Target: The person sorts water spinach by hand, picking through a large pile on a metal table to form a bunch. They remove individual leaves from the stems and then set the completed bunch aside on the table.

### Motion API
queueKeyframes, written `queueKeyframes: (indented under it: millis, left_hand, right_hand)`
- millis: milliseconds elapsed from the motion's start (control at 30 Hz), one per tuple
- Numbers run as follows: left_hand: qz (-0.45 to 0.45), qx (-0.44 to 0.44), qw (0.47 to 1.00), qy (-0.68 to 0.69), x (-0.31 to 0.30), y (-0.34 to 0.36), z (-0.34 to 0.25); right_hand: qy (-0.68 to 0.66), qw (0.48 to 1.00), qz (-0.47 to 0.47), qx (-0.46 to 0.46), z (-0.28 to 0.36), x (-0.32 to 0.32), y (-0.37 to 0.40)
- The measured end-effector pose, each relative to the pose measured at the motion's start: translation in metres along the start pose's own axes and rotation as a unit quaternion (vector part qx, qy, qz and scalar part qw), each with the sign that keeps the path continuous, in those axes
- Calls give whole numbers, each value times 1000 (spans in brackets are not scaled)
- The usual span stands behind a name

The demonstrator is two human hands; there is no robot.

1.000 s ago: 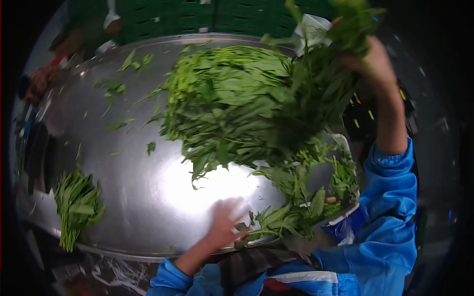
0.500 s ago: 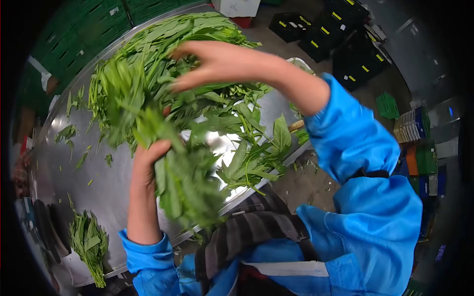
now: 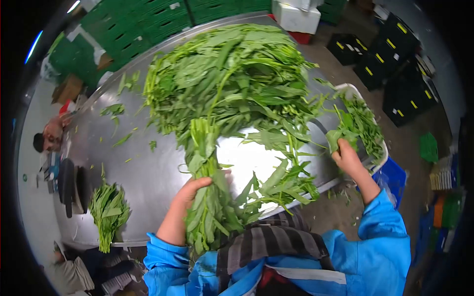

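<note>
My left hand (image 3: pixel 193 191) is wrapped round a bunch of leafy greens (image 3: pixel 210 207), with its cut stems pointing up and away from me. Out to the right, my right hand (image 3: pixel 346 157) is closed on some green leaves (image 3: pixel 340 137), beside a white tub (image 3: pixel 384 154) that holds more leaves. A large heap of greens (image 3: pixel 237 74) covers the far part of the metal table (image 3: pixel 148 187). Loose leafy stems (image 3: pixel 286 180) lie between my hands. A separate bunch (image 3: pixel 108 212) rests near the table's left front corner.
Green crates (image 3: pixel 143 29) stand behind the table, with a white box (image 3: pixel 296 18) at the far right. Black crates (image 3: pixel 395 59) are on the floor to the right. A blue crate (image 3: pixel 399 180) is below the tub. Another person (image 3: pixel 52 135) is at the left.
My right hand has moved from above the heap to the right, near the tub, and now holds leaves. My left hand still grips its bunch. The view has shifted, showing the tub more fully.
</note>
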State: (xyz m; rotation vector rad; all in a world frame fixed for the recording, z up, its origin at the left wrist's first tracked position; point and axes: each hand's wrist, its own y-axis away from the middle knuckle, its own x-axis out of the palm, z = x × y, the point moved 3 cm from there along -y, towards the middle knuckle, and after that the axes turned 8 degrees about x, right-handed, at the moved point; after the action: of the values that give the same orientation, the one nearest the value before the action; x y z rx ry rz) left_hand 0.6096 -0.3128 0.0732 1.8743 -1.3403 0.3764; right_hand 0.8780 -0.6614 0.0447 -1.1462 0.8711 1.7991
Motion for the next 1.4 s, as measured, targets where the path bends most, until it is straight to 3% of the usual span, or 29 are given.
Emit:
queueKeyframes:
  millis: [67,133,200,267,467,600,667,700,733,800,833,867,933,1000,1067,1100,1133,1200,1233,1267,1333,1367,1400]
  left_hand:
    - [-18,29,999,-22,1,-1,-4]
    - [-58,44,992,-100,-8,-9,-3]
    - [-82,53,985,-142,-1,-9,-11]
    - [-95,82,971,-201,16,-3,-16]
    - [-85,94,928,-351,0,-5,0]
    - [-86,102,918,-373,2,9,-7]
    - [-88,84,897,-425,-6,8,2]
    - [-47,149,887,-434,0,6,5]
    - [-29,165,870,-464,1,7,2]
    - [7,200,828,-524,6,19,-20]
    - [-8,174,767,-618,0,24,-35]
    - [-67,237,785,-568,-6,30,-43]
    - [-101,250,783,-561,-17,32,-67]
    - [-153,276,842,-437,-26,32,-81]
    - [-165,324,883,-296,-22,24,-90]
    - [-175,306,891,-287,-13,23,-94]
    - [-183,289,898,-276,-4,21,-97]
    - [-201,296,889,-285,23,12,-99]
    - [-209,300,885,-290,37,7,-99]
    - [-170,329,847,-381,54,2,-101]
    - [-90,376,739,-552,87,-2,-111]
    - [-33,269,726,-632,92,6,-128]
    - [2,236,724,-649,70,10,-150]
  right_hand:
    - [-96,990,104,22,55,4,9]
    - [-80,992,78,-54,115,5,19]
    - [-167,936,-90,-295,160,19,25]
    - [-157,937,-23,-311,196,31,29]
    - [-116,901,-53,-414,264,45,21]
    - [-66,915,14,-397,235,70,10]
    - [-113,910,-10,-399,239,65,25]
    - [-132,908,5,-398,245,61,25]
    - [-153,905,19,-396,247,60,25]
    - [-47,932,99,-345,201,111,3]
    - [22,935,180,-306,164,132,-7]
    - [94,924,258,-267,134,143,-16]
    - [140,925,280,-217,121,123,-18]
    - [269,903,275,-194,149,80,-11]
    - [151,937,196,-247,199,43,-8]
    - [-61,933,222,-277,221,39,3]
    - [-270,885,238,-294,243,36,13]
    - [-306,849,208,-377,285,54,22]
    - [-407,786,282,-369,309,57,24]
    - [-499,708,353,-354,325,57,26]
    - [-537,677,457,-211,330,73,22]
    - [-612,588,517,-111,322,82,26]
    - [-687,503,508,-128,322,84,25]
